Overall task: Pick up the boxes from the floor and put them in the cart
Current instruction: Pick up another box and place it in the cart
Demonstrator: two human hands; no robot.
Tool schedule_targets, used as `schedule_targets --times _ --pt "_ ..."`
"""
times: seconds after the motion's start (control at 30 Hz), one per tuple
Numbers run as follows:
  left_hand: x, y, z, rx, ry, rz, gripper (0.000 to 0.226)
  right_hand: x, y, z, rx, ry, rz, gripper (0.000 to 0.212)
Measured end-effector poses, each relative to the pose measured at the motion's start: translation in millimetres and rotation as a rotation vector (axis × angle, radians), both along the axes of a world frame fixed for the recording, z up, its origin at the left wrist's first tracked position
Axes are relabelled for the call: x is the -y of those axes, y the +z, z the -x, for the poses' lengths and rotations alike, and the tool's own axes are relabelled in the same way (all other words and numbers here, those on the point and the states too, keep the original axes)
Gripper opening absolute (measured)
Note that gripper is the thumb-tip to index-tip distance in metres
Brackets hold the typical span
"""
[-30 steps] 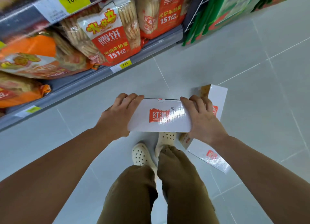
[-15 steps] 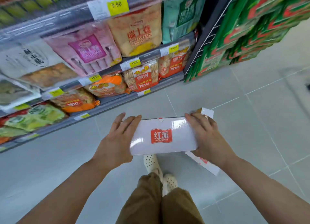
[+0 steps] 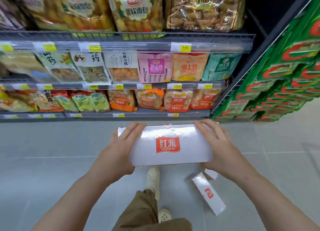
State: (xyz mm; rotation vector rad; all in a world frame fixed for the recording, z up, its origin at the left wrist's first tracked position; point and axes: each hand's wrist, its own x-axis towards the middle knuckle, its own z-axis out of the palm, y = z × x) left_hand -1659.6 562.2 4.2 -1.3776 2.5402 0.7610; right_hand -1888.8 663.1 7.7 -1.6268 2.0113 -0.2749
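Leftmost and far off, grey store shelves [image 3: 121,85] carry rows of snack bags with yellow price tags along their edges. Nearer, the left hand [image 3: 119,149] presses flat against the left end of a white box [image 3: 171,144] marked with a red HONGPAI logo, its fingers straight and laid over the top edge. That box is held level in the air between both hands, above the grey tiled floor [image 3: 43,161]. Below it are cream perforated clogs [image 3: 153,180] and olive trousers. The right hand [image 3: 220,146] presses the box's right end the same way, fingers straight across the top. Lower right, a second white box [image 3: 210,196] with the same red logo lies on the floor, near the right forearm. Far right stands a stack of green cartons [image 3: 280,85].
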Motion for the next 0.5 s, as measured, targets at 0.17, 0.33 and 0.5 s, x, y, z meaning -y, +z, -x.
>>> schedule_targets --times 0.17,0.33,0.5 --pt "-37.7 41.7 -67.9 -0.105 0.132 0.068 0.094 2.3 49.9 -51.3 -0.070 0.192 0.009 0.097" --pt "-52.1 63.9 -136.1 -0.156 0.280 0.123 0.096 22.2 77.0 -113.6 -0.129 0.337 0.032 0.102" --pt "-53.0 72.3 -227.0 -0.208 0.418 0.123 0.099 56.1 87.7 -202.5 -0.170 0.466 0.074 0.104"
